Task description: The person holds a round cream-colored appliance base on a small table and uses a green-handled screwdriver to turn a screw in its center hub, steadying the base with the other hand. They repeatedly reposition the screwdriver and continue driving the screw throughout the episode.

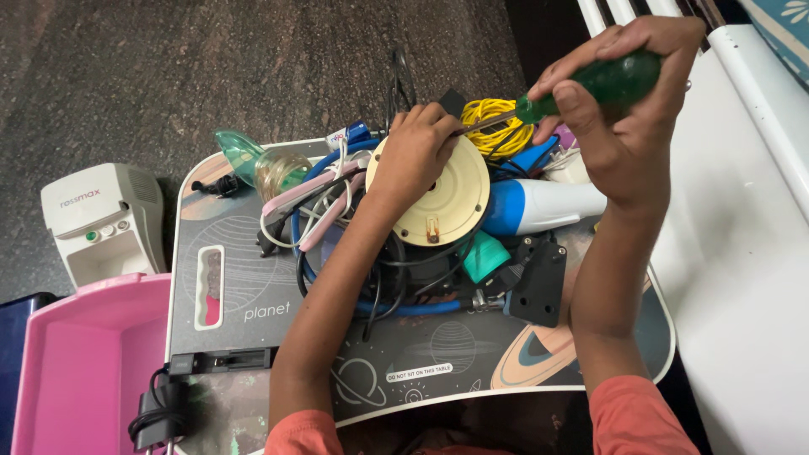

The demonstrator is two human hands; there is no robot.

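Observation:
My right hand [624,109] grips the green translucent handle of a screwdriver [590,88]; its metal shaft slants down-left to the top edge of a round cream disc-shaped device [451,198]. My left hand [417,152] rests on that disc, fingers curled over its upper rim beside the screwdriver tip. The disc lies on top of a pile of cables and gadgets on a small lap table [253,312] printed with planets.
The pile holds a yellow coiled wire [493,114], a blue-and-white handheld device [539,206], a black adapter [539,282], pink tongs [308,194] and a green mask piece [244,156]. A white medical machine [105,219] and a pink tub [84,362] sit left; a white surface [742,253] is right.

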